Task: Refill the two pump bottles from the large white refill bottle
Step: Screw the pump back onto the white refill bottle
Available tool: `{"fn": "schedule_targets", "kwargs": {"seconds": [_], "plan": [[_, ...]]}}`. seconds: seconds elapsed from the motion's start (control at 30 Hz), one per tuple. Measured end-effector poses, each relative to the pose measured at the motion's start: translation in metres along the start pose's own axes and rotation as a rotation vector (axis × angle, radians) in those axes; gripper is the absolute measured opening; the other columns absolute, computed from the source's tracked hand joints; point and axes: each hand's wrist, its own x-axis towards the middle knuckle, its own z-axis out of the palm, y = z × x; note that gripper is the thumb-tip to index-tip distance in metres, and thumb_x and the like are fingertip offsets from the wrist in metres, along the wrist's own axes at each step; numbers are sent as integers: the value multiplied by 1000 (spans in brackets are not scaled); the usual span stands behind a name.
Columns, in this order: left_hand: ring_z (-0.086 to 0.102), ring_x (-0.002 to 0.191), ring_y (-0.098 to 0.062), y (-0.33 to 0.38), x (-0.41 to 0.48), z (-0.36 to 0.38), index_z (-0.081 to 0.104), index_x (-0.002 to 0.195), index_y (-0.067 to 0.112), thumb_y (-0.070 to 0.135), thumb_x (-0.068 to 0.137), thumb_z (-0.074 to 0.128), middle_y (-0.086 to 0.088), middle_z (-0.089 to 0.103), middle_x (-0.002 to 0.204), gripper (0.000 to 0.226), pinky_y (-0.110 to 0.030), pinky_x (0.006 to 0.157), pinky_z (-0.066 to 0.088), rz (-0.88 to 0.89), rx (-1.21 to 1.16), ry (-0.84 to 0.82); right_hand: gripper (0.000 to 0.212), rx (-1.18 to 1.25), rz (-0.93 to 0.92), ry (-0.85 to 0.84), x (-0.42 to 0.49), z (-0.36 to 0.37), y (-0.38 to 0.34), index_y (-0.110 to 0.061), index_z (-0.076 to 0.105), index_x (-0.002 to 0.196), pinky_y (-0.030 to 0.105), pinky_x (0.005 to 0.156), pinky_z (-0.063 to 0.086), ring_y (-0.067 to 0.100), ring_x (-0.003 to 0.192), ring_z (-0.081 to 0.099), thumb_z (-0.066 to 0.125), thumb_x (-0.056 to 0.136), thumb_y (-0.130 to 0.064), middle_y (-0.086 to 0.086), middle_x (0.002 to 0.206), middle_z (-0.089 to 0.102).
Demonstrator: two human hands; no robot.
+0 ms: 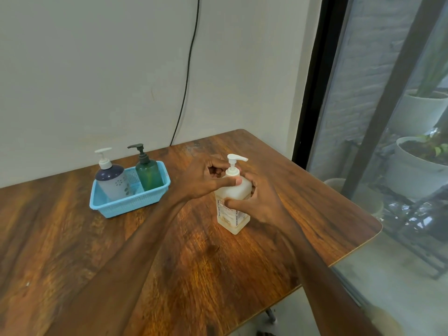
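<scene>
The large white refill bottle stands upright on the wooden table, its white pump head on top. My right hand grips the bottle's body from the right, thumb across the label. My left hand curls its fingers round the pump collar at the bottle's neck. In a light blue basket to the left stand two pump bottles: a grey and dark blue one with a white pump and a green one with a dark pump.
The table's right edge runs close to a glass window with plant pots behind it. A black cable hangs down the wall behind the table. Bare wood lies between me and the bottles.
</scene>
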Motion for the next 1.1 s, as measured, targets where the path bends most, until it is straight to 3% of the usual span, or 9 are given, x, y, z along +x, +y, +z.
{"fn": "schedule_targets", "kwargs": {"seconds": [0.2,0.33,0.43,0.57,0.63,0.8,0.93,1.03,1.1], "plan": [[52,67,-1,1,3,-4,83,107,16,23,86,86,-3,72,81,22,-15,62,39,6,-28,-45,63,26,19,-6,0,0,0,-23,66,122,41,79,64,7,94,75,89,64,-34,-7,108,76],[60,70,2,8,-3,0,79,101,31,34,88,83,27,70,77,14,-12,64,43,-17,99,-32,57,93,40,-87,2,-10,0,-26,65,122,37,86,63,8,100,73,91,71,-17,-7,111,75],[61,69,-2,12,-10,10,79,102,33,47,85,83,22,72,81,23,-20,64,45,-86,192,95,62,174,51,-179,1,-18,-3,-25,62,129,28,87,60,8,108,71,88,75,-9,-7,117,74],[61,64,6,22,-23,26,74,91,31,55,78,85,20,64,72,30,-8,57,43,-172,301,368,82,158,123,-13,-21,-6,5,-39,57,132,36,99,56,3,117,65,96,60,-44,-17,128,67],[59,59,2,27,-25,31,66,81,31,59,76,84,20,60,65,34,-9,54,38,-232,331,437,89,51,147,30,-36,9,7,-39,53,133,29,95,56,-2,114,62,94,56,-59,-24,127,64],[55,61,-1,33,-19,37,62,78,29,66,77,81,16,59,67,42,-10,54,35,-315,383,420,91,-146,119,194,-46,39,13,-31,48,141,34,101,53,8,121,61,86,64,-63,-12,138,61],[62,74,0,19,-13,22,69,94,24,69,76,80,13,69,83,49,-9,63,48,-335,122,303,80,-174,110,152,-30,28,21,-25,53,137,22,88,51,6,113,62,89,70,-51,-6,135,65],[73,98,-9,-14,-2,10,68,109,32,76,87,62,11,76,101,50,-29,84,60,-475,-153,275,84,-149,133,161,-8,17,28,-24,50,141,23,89,49,5,114,59,89,71,-48,-6,139,62],[75,102,-17,-47,6,6,68,108,31,58,100,59,10,77,101,30,-36,89,62,-561,-176,312,85,-124,170,179,14,11,34,-19,48,143,26,91,49,13,121,60,90,73,-44,-2,142,60]]}}
